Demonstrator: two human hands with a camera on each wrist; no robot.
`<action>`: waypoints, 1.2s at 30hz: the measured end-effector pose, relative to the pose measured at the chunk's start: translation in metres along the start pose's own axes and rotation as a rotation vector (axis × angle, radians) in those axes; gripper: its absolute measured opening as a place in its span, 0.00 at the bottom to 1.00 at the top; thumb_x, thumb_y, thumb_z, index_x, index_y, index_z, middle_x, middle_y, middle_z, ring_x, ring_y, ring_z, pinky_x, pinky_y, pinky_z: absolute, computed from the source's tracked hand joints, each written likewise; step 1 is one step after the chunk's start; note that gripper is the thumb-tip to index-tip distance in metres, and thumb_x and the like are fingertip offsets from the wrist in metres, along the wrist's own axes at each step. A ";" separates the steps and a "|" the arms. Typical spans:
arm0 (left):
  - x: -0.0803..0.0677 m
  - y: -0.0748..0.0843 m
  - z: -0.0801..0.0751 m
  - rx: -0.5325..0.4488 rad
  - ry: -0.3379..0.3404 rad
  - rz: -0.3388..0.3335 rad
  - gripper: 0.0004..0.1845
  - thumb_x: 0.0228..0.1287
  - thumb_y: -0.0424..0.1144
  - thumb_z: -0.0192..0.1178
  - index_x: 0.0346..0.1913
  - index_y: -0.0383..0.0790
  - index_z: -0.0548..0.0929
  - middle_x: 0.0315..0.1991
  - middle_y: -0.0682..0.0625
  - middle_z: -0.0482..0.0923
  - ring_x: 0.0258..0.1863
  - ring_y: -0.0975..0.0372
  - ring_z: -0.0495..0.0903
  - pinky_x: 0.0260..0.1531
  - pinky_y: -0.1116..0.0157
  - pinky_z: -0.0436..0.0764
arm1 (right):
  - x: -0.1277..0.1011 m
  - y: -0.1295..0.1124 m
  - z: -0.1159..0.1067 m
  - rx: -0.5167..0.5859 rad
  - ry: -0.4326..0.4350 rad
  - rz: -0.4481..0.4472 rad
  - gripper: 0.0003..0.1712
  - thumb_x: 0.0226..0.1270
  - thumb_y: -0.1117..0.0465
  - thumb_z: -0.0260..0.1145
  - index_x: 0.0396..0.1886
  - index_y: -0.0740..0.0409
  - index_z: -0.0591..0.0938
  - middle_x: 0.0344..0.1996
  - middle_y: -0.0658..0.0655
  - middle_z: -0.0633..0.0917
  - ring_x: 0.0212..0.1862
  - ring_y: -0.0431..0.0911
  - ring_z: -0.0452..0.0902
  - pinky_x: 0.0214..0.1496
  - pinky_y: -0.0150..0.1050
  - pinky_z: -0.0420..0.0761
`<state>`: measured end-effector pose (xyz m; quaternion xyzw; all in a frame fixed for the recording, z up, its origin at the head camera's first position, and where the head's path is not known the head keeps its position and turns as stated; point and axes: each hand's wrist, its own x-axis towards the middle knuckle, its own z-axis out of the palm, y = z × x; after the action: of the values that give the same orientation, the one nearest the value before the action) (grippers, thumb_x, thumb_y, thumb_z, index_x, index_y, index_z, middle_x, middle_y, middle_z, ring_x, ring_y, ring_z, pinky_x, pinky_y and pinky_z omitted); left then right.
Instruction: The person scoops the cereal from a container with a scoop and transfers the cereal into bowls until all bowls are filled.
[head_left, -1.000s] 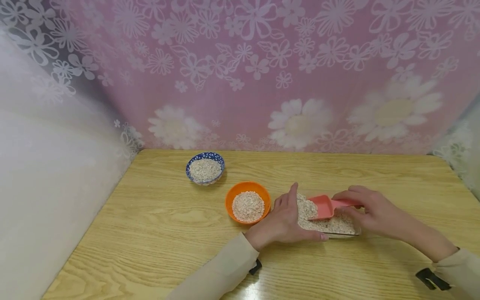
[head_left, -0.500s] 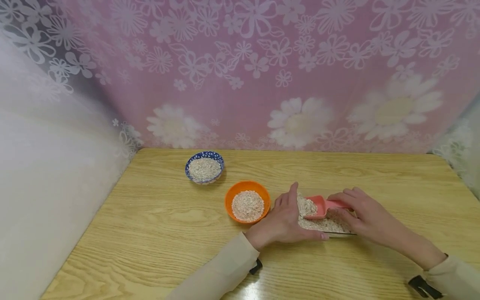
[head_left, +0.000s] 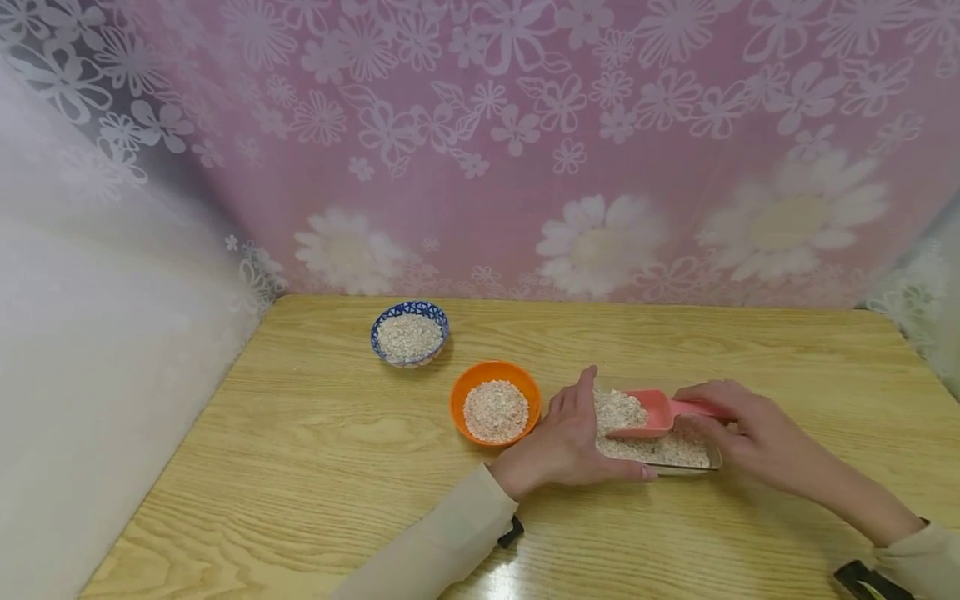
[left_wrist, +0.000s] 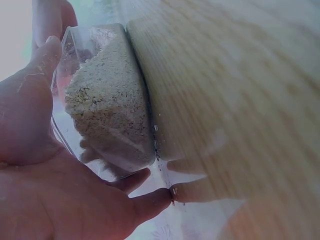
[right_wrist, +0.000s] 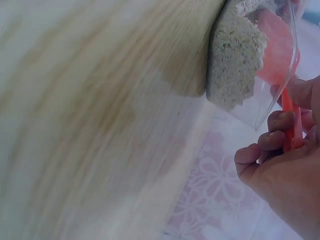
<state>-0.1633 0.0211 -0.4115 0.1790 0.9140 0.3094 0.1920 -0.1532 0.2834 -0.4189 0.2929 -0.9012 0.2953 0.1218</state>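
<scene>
A wooden table (head_left: pixel 315 450) is being backed by a pink flowered sheet (head_left: pixel 525 150), with a pale curtain (head_left: pixel 97 333) hanging at the left. The right hand's fingers (right_wrist: pixel 272 132) are being curled round the handle of a pink scoop (head_left: pixel 651 412), which is being held low inside a clear tub (head_left: pixel 701 468) of oat flakes (head_left: pixel 660 448), its bowl heaped with them. The right hand (head_left: pixel 750 429) is being kept over the tub's right end, the forearm running off toward the lower right in a beige sleeve. The left hand (head_left: pixel 570 437) is being laid against the tub's left end, thumb along the near wall and forefinger up the far side, so the tub is being clasped. Just left of that hand, an orange bowl (head_left: pixel 495 372) of flakes is being shown, and farther left and back, a blue bowl (head_left: pixel 410 313), also filled.
</scene>
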 end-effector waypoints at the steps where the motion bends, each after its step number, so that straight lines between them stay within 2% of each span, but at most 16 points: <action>1: 0.000 0.000 0.000 0.006 0.000 -0.001 0.73 0.46 0.74 0.72 0.83 0.57 0.32 0.82 0.47 0.50 0.81 0.54 0.54 0.72 0.51 0.71 | -0.002 0.000 -0.002 0.018 -0.007 0.024 0.20 0.65 0.70 0.71 0.54 0.48 0.85 0.44 0.48 0.87 0.45 0.28 0.79 0.39 0.24 0.80; 4: 0.001 0.000 0.000 0.013 0.001 -0.005 0.73 0.46 0.74 0.72 0.83 0.57 0.32 0.82 0.47 0.50 0.81 0.54 0.54 0.72 0.51 0.71 | -0.007 0.003 -0.007 0.059 -0.031 0.097 0.18 0.69 0.69 0.68 0.55 0.48 0.84 0.48 0.43 0.86 0.47 0.27 0.81 0.39 0.25 0.81; 7: 0.000 0.001 0.000 0.020 0.002 -0.008 0.73 0.46 0.74 0.72 0.83 0.57 0.33 0.82 0.47 0.51 0.81 0.54 0.55 0.72 0.52 0.71 | -0.011 0.006 -0.014 0.069 -0.039 0.144 0.19 0.70 0.70 0.67 0.56 0.47 0.84 0.49 0.34 0.83 0.46 0.24 0.80 0.37 0.26 0.80; 14: 0.001 0.000 0.000 0.034 0.009 0.010 0.72 0.47 0.74 0.71 0.83 0.56 0.33 0.82 0.47 0.51 0.81 0.57 0.54 0.75 0.54 0.67 | -0.012 0.015 -0.027 0.052 -0.017 0.100 0.20 0.66 0.73 0.69 0.54 0.52 0.84 0.48 0.26 0.80 0.43 0.24 0.82 0.33 0.25 0.77; 19: 0.002 -0.001 0.001 0.040 0.010 0.015 0.72 0.47 0.74 0.71 0.83 0.56 0.33 0.82 0.47 0.51 0.81 0.56 0.54 0.75 0.54 0.67 | -0.013 0.013 -0.030 0.097 -0.034 0.155 0.18 0.70 0.71 0.66 0.55 0.52 0.84 0.49 0.23 0.79 0.44 0.23 0.81 0.34 0.25 0.78; 25: 0.002 0.000 0.002 0.040 0.007 0.007 0.73 0.46 0.74 0.72 0.83 0.55 0.32 0.82 0.46 0.50 0.81 0.55 0.54 0.74 0.53 0.69 | -0.016 0.009 -0.029 0.212 -0.018 0.225 0.16 0.75 0.71 0.62 0.59 0.57 0.81 0.46 0.27 0.85 0.44 0.25 0.83 0.35 0.25 0.78; 30: 0.001 0.001 0.001 0.057 0.013 0.002 0.74 0.47 0.74 0.71 0.83 0.54 0.30 0.83 0.46 0.49 0.82 0.54 0.53 0.75 0.55 0.67 | -0.018 0.007 -0.025 0.329 0.108 0.250 0.18 0.76 0.74 0.58 0.61 0.61 0.79 0.43 0.34 0.86 0.38 0.30 0.82 0.32 0.28 0.76; 34: -0.006 0.005 -0.001 0.076 0.036 0.027 0.73 0.49 0.74 0.70 0.83 0.52 0.31 0.83 0.45 0.47 0.82 0.54 0.52 0.76 0.56 0.66 | -0.014 0.003 -0.022 0.480 0.193 0.222 0.19 0.75 0.78 0.55 0.61 0.64 0.79 0.42 0.40 0.86 0.38 0.31 0.82 0.37 0.23 0.80; 36: -0.011 0.009 -0.004 0.089 0.059 0.052 0.72 0.50 0.75 0.68 0.84 0.51 0.33 0.82 0.45 0.47 0.81 0.53 0.52 0.76 0.56 0.67 | -0.011 0.001 -0.021 0.533 0.205 0.208 0.20 0.75 0.79 0.55 0.61 0.64 0.79 0.43 0.40 0.87 0.42 0.30 0.83 0.43 0.21 0.82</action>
<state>-0.1534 0.0207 -0.4005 0.2018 0.9272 0.2783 0.1485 -0.1439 0.3024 -0.4072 0.1891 -0.8000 0.5605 0.1002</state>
